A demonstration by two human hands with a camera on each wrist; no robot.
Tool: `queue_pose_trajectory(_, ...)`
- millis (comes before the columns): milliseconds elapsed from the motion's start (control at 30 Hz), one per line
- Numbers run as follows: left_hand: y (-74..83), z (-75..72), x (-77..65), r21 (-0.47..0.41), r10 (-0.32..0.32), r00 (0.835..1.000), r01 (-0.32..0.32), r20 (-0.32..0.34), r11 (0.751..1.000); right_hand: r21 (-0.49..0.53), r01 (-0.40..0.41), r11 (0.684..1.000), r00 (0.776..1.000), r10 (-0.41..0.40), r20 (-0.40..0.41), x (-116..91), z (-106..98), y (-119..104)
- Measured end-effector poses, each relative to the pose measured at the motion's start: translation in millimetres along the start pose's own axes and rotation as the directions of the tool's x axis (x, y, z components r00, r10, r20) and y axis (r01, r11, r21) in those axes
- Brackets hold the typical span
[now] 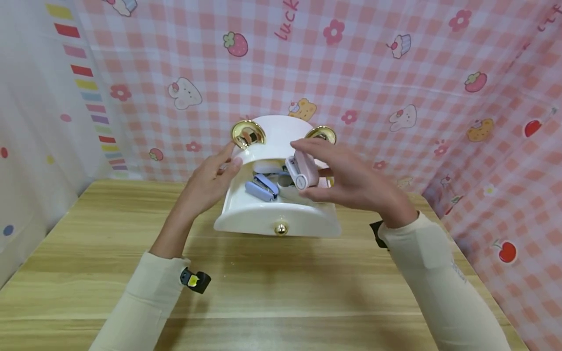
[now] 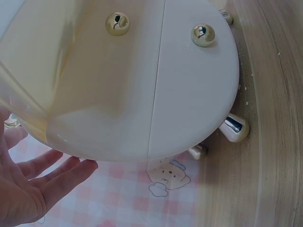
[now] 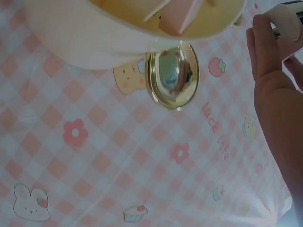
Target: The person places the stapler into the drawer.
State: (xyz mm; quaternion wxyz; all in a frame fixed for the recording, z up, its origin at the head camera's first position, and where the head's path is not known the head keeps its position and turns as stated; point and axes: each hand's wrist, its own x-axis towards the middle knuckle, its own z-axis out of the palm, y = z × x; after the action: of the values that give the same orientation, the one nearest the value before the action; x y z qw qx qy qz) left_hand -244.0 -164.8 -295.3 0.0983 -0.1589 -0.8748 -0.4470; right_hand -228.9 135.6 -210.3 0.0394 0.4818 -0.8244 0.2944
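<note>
A white rounded storage box [image 1: 285,130] with gold ear-like discs stands on the table, its upper front compartment tilted out. Inside that compartment lies a blue mini stapler [image 1: 262,187], with other pale items behind and beside it. My right hand [image 1: 351,178] pinches a pale pink mini stapler [image 1: 307,168] between thumb and fingers, above the compartment's right half. My left hand [image 1: 210,183] rests at the box's left side, thumb near the opening's edge. In the left wrist view its fingers [image 2: 71,182] reach out fairly straight against the box's side.
A gold knob [image 1: 281,229] sits on the tilted front, and a second knob [image 2: 203,35] on the lower panel. Gold feet [image 2: 235,127] hold the box up on the wooden table [image 1: 263,292]. A pink checked cloth [image 1: 272,83] hangs close behind.
</note>
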Motion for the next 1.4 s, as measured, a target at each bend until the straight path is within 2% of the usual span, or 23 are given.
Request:
queue_pose_trajectory(167,-0.7,-0.2,0.3,-0.001,0.003,1.0,-0.003,-0.001,1.0,0.132,-0.028,0.991,0.993,0.013,0.116,17,4,3)
queue_pose_trajectory(300,-0.7,-0.3,0.2,0.002,0.0,1.0,0.0,-0.005,1.0,0.205,-0.047,0.978,0.984,0.01,0.179,29,9,4)
queue_pose_trajectory(400,-0.4,0.2,0.5,0.003,-0.002,1.0,0.002,-0.005,1.0,0.245,-0.03,0.969,0.975,-0.026,0.223,35,13,6)
queue_pose_trajectory(633,1.7,0.2,-0.6,0.003,-0.012,1.0,0.012,0.001,1.0,0.305,-0.011,0.952,0.936,-0.098,0.338,48,27,11)
queue_pose_trajectory(833,-1.1,0.4,-0.6,0.002,0.008,1.0,-0.008,-0.008,1.0,0.335,0.075,0.939,0.907,-0.203,0.368,55,35,11)
queue_pose_trajectory(1067,-2.7,-0.3,-0.4,0.003,0.002,1.0,-0.002,-0.007,1.0,0.281,0.096,0.955,0.9,-0.204,0.385,58,37,13)
queue_pose_trajectory(1100,-2.6,-0.3,-0.4,0.006,0.002,1.0,-0.002,-0.006,1.0,0.301,0.06,0.952,0.9,-0.183,0.396,58,38,14)
queue_pose_trajectory(1167,-2.4,-0.3,-0.2,0.006,0.0,1.0,0.0,-0.007,1.0,0.265,0.07,0.962,0.898,-0.176,0.403,58,39,14)
queue_pose_trajectory(1267,-2.3,-0.1,-0.3,0.004,0.0,1.0,0.0,-0.007,1.0,0.173,0.116,0.978,0.896,-0.178,0.406,58,40,15)
queue_pose_trajectory(1333,-2.5,0.1,-0.4,0.003,-0.002,1.0,0.002,-0.008,1.0,0.092,0.183,0.979,0.894,-0.205,0.398,58,39,14)
queue_pose_trajectory(1400,-2.7,0.4,-0.4,0.005,-0.003,1.0,0.003,-0.008,1.0,0.065,0.2,0.978,0.895,-0.209,0.395,57,39,14)
